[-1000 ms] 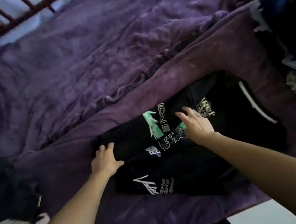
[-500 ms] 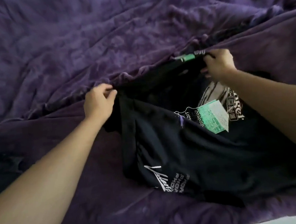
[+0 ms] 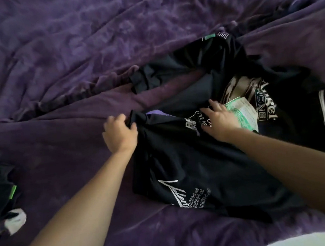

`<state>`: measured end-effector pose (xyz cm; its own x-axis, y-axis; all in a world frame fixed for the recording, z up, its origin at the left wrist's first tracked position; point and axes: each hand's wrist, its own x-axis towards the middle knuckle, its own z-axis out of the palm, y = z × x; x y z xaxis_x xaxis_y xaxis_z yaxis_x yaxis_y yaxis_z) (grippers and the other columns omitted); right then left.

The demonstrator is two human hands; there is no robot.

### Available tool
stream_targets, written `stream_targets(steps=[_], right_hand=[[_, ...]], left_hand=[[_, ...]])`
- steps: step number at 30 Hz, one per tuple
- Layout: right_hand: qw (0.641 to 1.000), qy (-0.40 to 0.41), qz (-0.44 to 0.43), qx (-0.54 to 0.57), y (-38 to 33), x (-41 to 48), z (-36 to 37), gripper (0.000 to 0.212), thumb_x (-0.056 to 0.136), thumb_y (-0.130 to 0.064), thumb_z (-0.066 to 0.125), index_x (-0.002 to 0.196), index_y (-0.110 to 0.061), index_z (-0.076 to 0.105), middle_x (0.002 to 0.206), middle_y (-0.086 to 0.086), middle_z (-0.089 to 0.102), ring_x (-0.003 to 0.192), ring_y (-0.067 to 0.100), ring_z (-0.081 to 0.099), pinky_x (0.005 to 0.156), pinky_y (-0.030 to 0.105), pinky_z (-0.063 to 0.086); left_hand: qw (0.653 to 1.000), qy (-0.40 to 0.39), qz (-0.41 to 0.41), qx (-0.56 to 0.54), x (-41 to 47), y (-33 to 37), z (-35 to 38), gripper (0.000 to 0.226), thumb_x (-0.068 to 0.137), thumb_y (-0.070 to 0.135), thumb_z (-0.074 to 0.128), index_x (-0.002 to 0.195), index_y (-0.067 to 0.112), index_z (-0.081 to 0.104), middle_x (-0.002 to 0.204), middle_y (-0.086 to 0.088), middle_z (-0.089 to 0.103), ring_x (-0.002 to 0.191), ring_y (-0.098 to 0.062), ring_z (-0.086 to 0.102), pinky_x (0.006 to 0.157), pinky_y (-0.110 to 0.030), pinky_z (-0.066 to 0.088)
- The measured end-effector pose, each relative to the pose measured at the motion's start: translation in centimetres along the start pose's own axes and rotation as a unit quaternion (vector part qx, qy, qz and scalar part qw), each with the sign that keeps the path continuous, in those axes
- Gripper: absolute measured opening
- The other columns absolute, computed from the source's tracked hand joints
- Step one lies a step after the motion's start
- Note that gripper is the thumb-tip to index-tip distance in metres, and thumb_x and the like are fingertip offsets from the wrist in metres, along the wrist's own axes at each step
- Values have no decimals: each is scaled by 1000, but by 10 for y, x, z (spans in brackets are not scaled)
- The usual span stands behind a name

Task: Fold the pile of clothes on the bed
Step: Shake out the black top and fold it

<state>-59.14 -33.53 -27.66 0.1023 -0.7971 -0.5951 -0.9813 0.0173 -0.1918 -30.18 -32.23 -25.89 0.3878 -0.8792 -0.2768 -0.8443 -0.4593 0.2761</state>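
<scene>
One bed: the purple bed (image 3: 66, 52) is soft and wrinkly. It is the wide place where the folding gets done.
Black shirt: the black shirt (image 3: 190, 169) lies on the bed in front of the person, a little to the right. It is rumpled and not a neat square yet. It has white writing near its bottom edge and more words and pictures higher up. I think the fold is only partly done.
Far flap: a black flap (image 3: 182, 63) lies further up the bed, with a bit of purple showing between it and the near part. I cannot tell if it is the same shirt or another one.
Side heap: a small dark heap (image 3: 0, 188) sits at the left edge, well apart, maybe waiting its turn.
Left hand: the left hand (image 3: 120, 135) has its fingers curled round a bunched edge of the shirt, likely to pull that side over.
Right hand: the right hand (image 3: 221, 120) lies flat with its fingers spread on the printed part and grabs nothing. It likely keeps the shirt from sliding.
Green patch: a green patch (image 3: 241, 113) on the print shows just beside the right hand.
</scene>
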Motion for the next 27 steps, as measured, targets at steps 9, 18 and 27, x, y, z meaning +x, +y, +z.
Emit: stream_targets(steps=[9, 18, 27], right_hand=[[962, 136, -210, 112, -11, -168, 72, 20, 74, -29, 71, 91, -21, 67, 88, -1, 63, 82, 26, 63, 67, 36, 53], [998, 32, -17, -49, 38, -200, 105, 29, 92, -30, 52, 119, -28, 63, 138, -2, 53, 126, 22, 47, 93, 37, 37], [991, 68, -1, 118, 30, -237, 36, 16, 88, -29, 54, 101, -25, 64, 101, 5, 70, 97, 31, 62, 76, 36, 47]], left_hand=[[931, -237, -164, -222, -153, -72, 13, 59, 73, 34, 81, 118, 6, 57, 110, -5, 65, 104, -23, 62, 92, -36, 49], [916, -81, -98, -380, -209, -36, -14, 8, 65, 18, 62, 66, 11, 58, 59, 13, 59, 57, -5, 50, 55, -26, 44], [936, -203, -186, -218, -270, -102, -41, 26, 69, 18, 80, 91, 15, 65, 91, -6, 70, 87, -26, 65, 73, -34, 50]])
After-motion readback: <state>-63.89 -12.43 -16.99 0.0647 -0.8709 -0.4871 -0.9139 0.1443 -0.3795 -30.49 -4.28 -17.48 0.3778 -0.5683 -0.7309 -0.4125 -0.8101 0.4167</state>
